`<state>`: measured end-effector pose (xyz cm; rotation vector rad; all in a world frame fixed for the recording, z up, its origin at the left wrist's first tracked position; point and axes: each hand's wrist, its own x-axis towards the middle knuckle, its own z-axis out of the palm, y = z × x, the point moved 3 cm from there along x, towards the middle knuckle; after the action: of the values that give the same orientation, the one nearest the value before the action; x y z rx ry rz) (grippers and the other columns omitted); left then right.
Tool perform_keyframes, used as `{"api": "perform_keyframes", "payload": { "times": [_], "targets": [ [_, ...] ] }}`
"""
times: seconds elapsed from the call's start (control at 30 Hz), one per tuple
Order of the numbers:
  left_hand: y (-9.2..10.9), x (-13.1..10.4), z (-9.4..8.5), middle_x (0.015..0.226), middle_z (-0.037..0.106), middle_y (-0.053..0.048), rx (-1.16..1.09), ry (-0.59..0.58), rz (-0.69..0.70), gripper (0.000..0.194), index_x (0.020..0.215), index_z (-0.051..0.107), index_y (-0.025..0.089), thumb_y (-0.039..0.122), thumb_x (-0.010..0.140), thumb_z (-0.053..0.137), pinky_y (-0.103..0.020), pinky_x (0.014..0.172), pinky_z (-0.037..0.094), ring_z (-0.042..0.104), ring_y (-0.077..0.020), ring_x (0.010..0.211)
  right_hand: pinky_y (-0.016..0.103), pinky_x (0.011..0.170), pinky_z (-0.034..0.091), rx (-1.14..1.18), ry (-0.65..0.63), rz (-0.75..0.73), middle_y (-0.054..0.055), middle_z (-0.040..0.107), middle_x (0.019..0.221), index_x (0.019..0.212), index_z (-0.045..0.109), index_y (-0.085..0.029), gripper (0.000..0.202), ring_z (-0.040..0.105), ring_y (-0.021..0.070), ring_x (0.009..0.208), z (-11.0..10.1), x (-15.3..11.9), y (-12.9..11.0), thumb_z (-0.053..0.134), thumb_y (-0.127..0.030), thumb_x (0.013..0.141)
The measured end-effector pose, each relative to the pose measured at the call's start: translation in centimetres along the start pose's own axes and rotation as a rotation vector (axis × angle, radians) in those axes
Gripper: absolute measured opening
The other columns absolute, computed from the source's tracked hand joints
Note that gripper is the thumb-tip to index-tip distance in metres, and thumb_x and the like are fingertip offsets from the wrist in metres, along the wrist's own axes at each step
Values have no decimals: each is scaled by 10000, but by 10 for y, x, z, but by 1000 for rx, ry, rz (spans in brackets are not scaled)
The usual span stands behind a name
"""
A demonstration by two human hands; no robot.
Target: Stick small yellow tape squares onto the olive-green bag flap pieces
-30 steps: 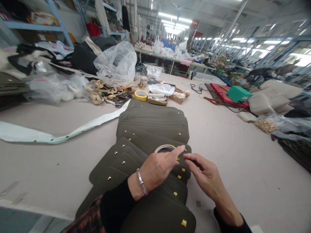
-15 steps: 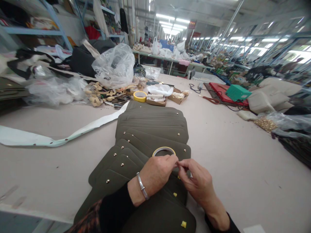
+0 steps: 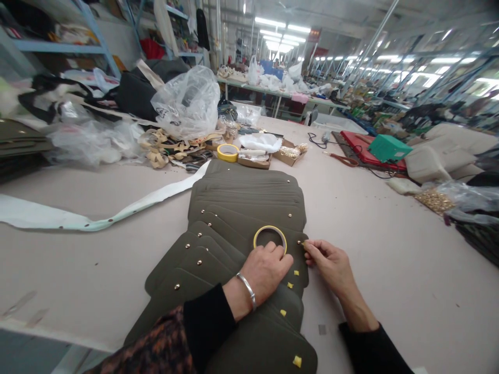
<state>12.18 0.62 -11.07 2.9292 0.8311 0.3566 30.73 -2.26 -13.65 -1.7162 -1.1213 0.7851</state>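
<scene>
- The right hand (image 3: 331, 262) has its fingertips pinched together at the right corner of an olive panel (image 3: 268, 228), right by a small brass stud; whether a scrap of tape sits between them is too small to tell.
- The left hand (image 3: 267, 270) lies knuckles-up with fingers curled and pressed together, touching the near edge of a yellow tape roll (image 3: 270, 238) that lies flat on the same panel.
- A silver bracelet (image 3: 248, 291) circles the left wrist above a dark sleeve.
- Small yellow tape squares (image 3: 290, 285) dot the right corners of the nearer panels, just below the hands.
- The panels form an overlapping stack of olive pieces (image 3: 245, 197) running from the near edge toward the far middle of the table (image 3: 390, 259).
- To the left lies a long white strip (image 3: 97, 221).
- Farther off sit a second tape roll (image 3: 227, 152), a clear plastic bag (image 3: 186, 101) and, to the right, a green box (image 3: 388, 148).
</scene>
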Motion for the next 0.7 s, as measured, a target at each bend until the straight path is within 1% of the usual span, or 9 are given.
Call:
{"api": "perform_keyframes", "payload": {
  "times": [0.13, 0.3, 0.37, 0.43, 0.5, 0.53, 0.6, 0.67, 0.7],
  "targets": [
    [0, 1, 2, 882, 568, -44, 2, -12, 6, 72, 857, 498, 182, 176, 925, 475, -310, 642, 468, 513, -211, 843, 272, 516, 519, -197, -40, -68, 43, 661, 635, 861, 699, -146, 380, 611, 163, 563, 5, 4, -4, 584, -504, 803],
    [-1, -1, 1, 886, 560, -39, -17, -7, 2, 72, 870, 501, 185, 183, 931, 465, -321, 632, 473, 508, -214, 840, 308, 668, 505, -477, 15, -280, 51, 712, 761, 821, 677, -193, 251, 648, 186, 666, 14, 6, -20, 521, -388, 850],
    [-2, -2, 2, 895, 561, -39, -25, -15, 1, 69, 882, 504, 185, 182, 934, 459, -322, 636, 476, 507, -214, 845, 310, 690, 495, -547, 19, -341, 53, 720, 802, 822, 660, -202, 235, 659, 192, 702, 16, 7, -24, 496, -366, 862],
    [-3, -3, 2, 907, 561, -41, -30, -20, 2, 78, 892, 508, 184, 177, 940, 446, -319, 648, 478, 504, -211, 857, 309, 646, 484, -612, 30, -340, 36, 706, 731, 940, 637, -196, 246, 656, 197, 653, 13, 7, -24, 488, -379, 870],
    [-4, -4, 2, 919, 558, -44, -32, -19, 2, 89, 903, 512, 182, 176, 946, 434, -313, 661, 478, 500, -204, 862, 302, 584, 471, -648, 70, -307, 8, 672, 642, 1087, 578, -173, 338, 635, 196, 576, 6, 7, -22, 510, -419, 865],
    [-4, -4, 1, 925, 555, -46, -33, -17, 0, 91, 908, 513, 181, 178, 948, 431, -310, 665, 478, 498, -202, 863, 297, 568, 469, -648, 91, -307, 0, 661, 629, 1117, 556, -167, 370, 627, 191, 557, 2, 6, -21, 520, -434, 864],
    [-5, -4, 1, 925, 551, -48, -32, -13, -2, 94, 913, 515, 180, 179, 949, 428, -303, 663, 475, 494, -201, 865, 297, 605, 490, -632, 95, -393, 23, 679, 707, 1050, 578, -183, 299, 638, 182, 610, -5, 2, -21, 510, -422, 884],
    [-5, -4, 2, 904, 549, -49, -28, -9, -9, 105, 900, 516, 180, 174, 947, 423, -298, 650, 469, 491, -206, 863, 305, 706, 510, -628, 37, -543, 55, 694, 836, 946, 610, -206, 205, 654, 180, 731, -5, -2, -23, 466, -350, 920],
    [-5, -3, 2, 887, 548, -49, -24, -6, -12, 111, 891, 516, 181, 171, 945, 420, -299, 645, 465, 490, -209, 857, 310, 753, 510, -636, -8, -610, 64, 691, 882, 926, 618, -210, 198, 654, 181, 788, -3, -4, -24, 446, -308, 930]
  ]
}}
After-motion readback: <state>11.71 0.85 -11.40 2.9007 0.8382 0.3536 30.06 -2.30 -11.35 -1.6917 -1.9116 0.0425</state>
